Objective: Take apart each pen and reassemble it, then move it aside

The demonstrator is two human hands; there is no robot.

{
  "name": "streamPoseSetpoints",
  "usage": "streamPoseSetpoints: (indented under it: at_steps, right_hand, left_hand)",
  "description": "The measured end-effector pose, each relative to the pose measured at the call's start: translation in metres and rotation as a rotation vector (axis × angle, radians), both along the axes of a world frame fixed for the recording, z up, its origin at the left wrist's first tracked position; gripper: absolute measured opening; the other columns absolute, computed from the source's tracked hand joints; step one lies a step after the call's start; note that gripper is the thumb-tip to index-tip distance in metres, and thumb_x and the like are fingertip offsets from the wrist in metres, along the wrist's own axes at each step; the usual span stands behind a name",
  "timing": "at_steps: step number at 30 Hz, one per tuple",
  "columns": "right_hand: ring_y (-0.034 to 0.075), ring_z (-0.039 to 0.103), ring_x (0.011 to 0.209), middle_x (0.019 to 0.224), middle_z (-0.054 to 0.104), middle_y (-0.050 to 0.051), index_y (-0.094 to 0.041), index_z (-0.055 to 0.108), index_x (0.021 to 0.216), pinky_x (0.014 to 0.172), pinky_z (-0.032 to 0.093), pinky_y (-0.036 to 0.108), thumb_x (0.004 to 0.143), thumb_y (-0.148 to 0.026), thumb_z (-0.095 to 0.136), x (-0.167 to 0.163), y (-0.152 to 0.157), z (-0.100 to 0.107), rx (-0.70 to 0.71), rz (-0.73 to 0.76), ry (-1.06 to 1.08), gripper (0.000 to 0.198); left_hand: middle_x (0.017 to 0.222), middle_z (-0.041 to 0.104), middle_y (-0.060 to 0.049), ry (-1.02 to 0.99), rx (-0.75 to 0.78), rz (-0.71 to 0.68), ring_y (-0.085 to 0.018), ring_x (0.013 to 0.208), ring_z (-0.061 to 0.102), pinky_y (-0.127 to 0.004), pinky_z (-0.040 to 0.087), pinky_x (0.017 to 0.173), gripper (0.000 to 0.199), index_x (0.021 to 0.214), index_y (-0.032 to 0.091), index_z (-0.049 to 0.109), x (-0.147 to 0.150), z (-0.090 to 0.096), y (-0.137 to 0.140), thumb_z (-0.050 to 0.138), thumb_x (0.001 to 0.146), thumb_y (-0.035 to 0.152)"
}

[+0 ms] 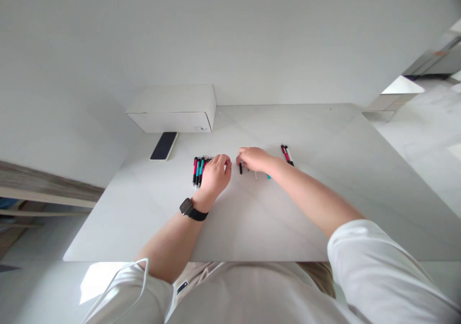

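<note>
My left hand (216, 173) rests over the right end of a row of several pens (198, 170) with red, teal and black barrels. Its thumb and fingers are closed together; anything small between them is too hidden to name. My right hand (254, 159) is just to the right, fingers bent down and closed at the table. Under its fingertips a short black pen part (241, 169) shows, but whether they grip it I cannot tell. A thin white rod (256, 175) and a small teal piece (268, 176) lie beneath the hand and wrist, partly covered.
Two pens (287, 155), one red and one white, lie beyond my right forearm. A white box (169, 121) stands against the wall at the back left, with a phone (164, 146) in front of it. The white table (252, 233) ends close to my body.
</note>
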State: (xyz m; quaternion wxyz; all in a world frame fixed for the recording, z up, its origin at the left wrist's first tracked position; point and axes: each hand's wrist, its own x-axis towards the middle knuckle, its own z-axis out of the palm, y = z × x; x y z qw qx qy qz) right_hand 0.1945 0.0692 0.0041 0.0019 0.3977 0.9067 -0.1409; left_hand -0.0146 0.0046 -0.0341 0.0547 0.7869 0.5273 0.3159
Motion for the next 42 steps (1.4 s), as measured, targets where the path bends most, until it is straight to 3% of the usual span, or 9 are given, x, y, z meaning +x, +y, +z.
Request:
streamPoseSetpoints:
  at_steps: [4,9,14,20,29,42]
  right_hand:
    - [0.019,0.065,0.096,0.113,0.07,0.005,-0.026,0.076,0.105,0.075,0.039,0.027,0.093,-0.015,0.066,0.006,-0.004,0.001,0.028,-0.056,0.112,0.018]
    - [0.017,0.063,0.084,0.101,0.073,0.002,-0.024,0.069,0.104,0.075,0.041,0.027,0.095,-0.021,0.065,0.031,-0.028,0.004,0.021,-0.236,0.387,0.011]
    - [0.016,0.062,0.074,0.091,0.071,-0.001,-0.026,0.066,0.097,0.071,0.044,0.027,0.092,-0.031,0.065,0.052,-0.068,0.002,-0.065,-0.438,0.629,0.007]
    - [0.016,0.059,0.07,0.086,0.067,-0.001,-0.026,0.065,0.098,0.067,0.046,0.027,0.089,-0.039,0.066,0.057,-0.094,-0.006,-0.205,-0.581,0.825,0.017]
    - [0.015,0.053,0.066,0.08,0.059,-0.002,-0.025,0.064,0.097,0.059,0.04,0.027,0.086,-0.041,0.072,0.055,-0.099,-0.036,-0.261,-0.579,1.154,0.021]
    - [0.015,0.057,0.064,0.078,0.061,-0.001,-0.026,0.066,0.1,0.057,0.043,0.028,0.087,-0.042,0.074,0.052,-0.101,-0.047,-0.282,-0.559,1.156,0.022]
  left_hand:
    - [0.099,0.067,-0.007,-0.118,-0.004,-0.003,-0.021,0.087,0.064,-0.035,0.051,0.083,0.008,0.106,0.023,0.058,0.003,0.009,-0.004,0.051,0.104,0.026]
    - [0.098,0.068,-0.006,-0.32,-0.043,-0.009,-0.019,0.085,0.064,-0.034,0.052,0.079,0.011,0.107,0.024,0.059,0.011,0.016,-0.012,0.053,0.104,0.032]
    - [0.096,0.069,-0.004,-0.507,-0.215,-0.112,-0.016,0.082,0.065,-0.03,0.054,0.077,0.014,0.106,0.023,0.06,0.02,0.009,-0.016,0.057,0.102,0.036]
    - [0.095,0.069,-0.005,-0.578,-0.351,-0.196,-0.016,0.084,0.067,-0.03,0.056,0.079,0.016,0.107,0.023,0.063,0.027,0.0,-0.019,0.06,0.101,0.037]
    - [0.093,0.071,-0.005,-0.672,-0.454,-0.253,-0.015,0.082,0.066,-0.027,0.052,0.076,0.02,0.103,0.021,0.067,0.028,-0.001,-0.018,0.069,0.096,0.039]
    - [0.093,0.072,-0.006,-0.757,-0.547,-0.292,-0.016,0.084,0.066,-0.028,0.051,0.077,0.025,0.102,0.02,0.069,0.026,-0.003,-0.017,0.075,0.092,0.042]
